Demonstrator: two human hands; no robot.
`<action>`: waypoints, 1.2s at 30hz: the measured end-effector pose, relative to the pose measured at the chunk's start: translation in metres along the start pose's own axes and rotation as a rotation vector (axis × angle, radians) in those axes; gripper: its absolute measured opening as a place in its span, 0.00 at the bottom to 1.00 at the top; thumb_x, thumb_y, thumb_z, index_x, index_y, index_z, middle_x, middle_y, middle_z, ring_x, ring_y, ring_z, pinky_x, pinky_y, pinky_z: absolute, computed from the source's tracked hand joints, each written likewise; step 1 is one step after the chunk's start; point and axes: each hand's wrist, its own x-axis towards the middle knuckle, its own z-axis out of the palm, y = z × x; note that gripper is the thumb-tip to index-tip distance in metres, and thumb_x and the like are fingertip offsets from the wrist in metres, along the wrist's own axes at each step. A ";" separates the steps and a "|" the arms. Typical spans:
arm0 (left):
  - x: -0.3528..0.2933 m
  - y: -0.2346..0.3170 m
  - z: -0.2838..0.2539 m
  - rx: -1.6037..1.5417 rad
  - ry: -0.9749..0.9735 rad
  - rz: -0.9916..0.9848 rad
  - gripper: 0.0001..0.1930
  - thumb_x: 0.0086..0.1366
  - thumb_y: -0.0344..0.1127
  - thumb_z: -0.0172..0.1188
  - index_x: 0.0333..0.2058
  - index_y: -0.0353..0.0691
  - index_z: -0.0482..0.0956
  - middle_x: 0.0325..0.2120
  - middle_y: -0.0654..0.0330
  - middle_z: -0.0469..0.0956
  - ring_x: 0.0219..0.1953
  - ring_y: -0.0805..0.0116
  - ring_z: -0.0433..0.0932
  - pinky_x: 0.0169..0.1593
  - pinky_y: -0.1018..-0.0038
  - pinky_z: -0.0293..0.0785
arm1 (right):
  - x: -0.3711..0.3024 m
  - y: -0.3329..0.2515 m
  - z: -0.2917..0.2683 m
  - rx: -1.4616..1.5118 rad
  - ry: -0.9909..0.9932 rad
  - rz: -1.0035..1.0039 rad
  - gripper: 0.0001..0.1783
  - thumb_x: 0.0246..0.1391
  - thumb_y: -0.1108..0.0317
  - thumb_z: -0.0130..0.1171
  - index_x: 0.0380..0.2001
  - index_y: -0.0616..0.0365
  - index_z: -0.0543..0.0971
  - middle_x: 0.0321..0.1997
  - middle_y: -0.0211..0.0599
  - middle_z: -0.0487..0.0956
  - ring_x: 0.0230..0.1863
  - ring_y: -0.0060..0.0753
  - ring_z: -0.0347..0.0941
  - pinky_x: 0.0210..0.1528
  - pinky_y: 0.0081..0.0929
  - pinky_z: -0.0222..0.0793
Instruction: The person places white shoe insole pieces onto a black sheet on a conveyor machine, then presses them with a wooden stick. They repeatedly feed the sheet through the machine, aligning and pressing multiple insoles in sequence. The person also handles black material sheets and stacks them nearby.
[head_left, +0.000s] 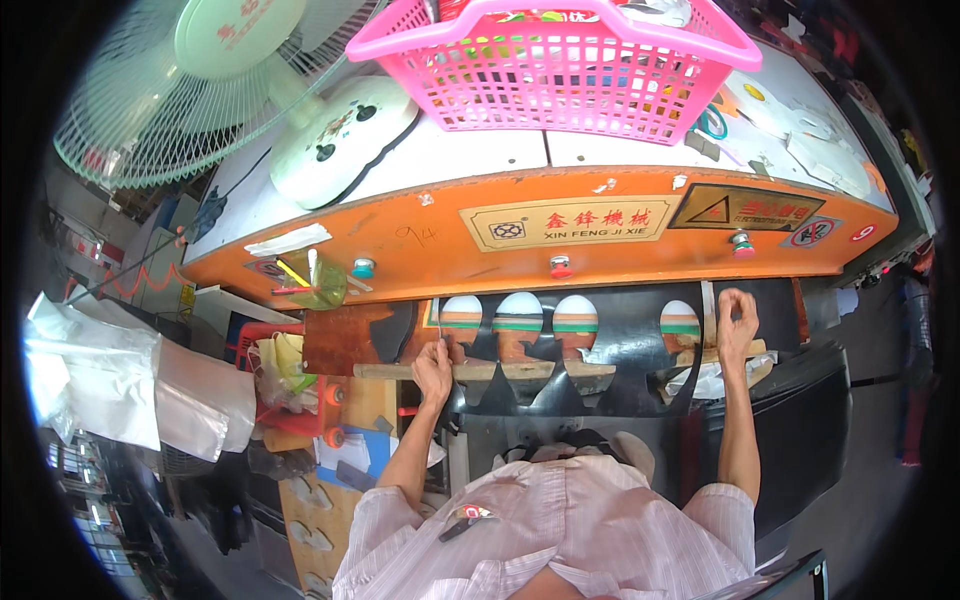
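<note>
A black sheet with several rounded cut-outs lies across the work bed under an orange machine front. Through the cut-outs show white, green and brown bands. My left hand is closed at the left end of the sheet, its fingertips at the lower end of a thin pale strip; what they pinch is too small to make out. At the right end, my right hand has its fingers curled to the thumb, beside another pale upright strip. Whether it grips anything is hidden.
A pink basket and a fan stand on the machine top. Push buttons line its front. A clear yellowish cup hangs at left. Stacked black sheets lie at right; pale sheets are far left.
</note>
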 end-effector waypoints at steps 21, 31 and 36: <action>0.045 -0.023 0.000 -0.071 -0.002 0.223 0.28 0.78 0.53 0.53 0.26 0.34 0.77 0.15 0.59 0.74 0.20 0.68 0.73 0.28 0.62 0.67 | -0.065 0.063 0.057 -0.276 -0.020 0.149 0.24 0.69 0.51 0.54 0.27 0.58 0.82 0.27 0.49 0.83 0.38 0.54 0.80 0.56 0.43 0.65; -0.029 -0.011 -0.019 -0.095 -0.035 0.233 0.13 0.69 0.29 0.56 0.50 0.32 0.81 0.49 0.45 0.83 0.51 0.50 0.82 0.55 0.58 0.75 | -0.116 0.017 0.053 -0.452 0.104 0.251 0.15 0.55 0.64 0.63 0.42 0.61 0.81 0.46 0.49 0.82 0.51 0.55 0.76 0.56 0.51 0.68; 0.020 0.023 -0.006 -0.038 -0.163 0.406 0.31 0.74 0.38 0.54 0.71 0.29 0.61 0.70 0.38 0.63 0.73 0.42 0.60 0.76 0.56 0.53 | -0.156 -0.131 0.211 -0.133 -0.416 -0.167 0.41 0.46 0.51 0.76 0.58 0.65 0.74 0.63 0.54 0.72 0.64 0.59 0.65 0.65 0.54 0.60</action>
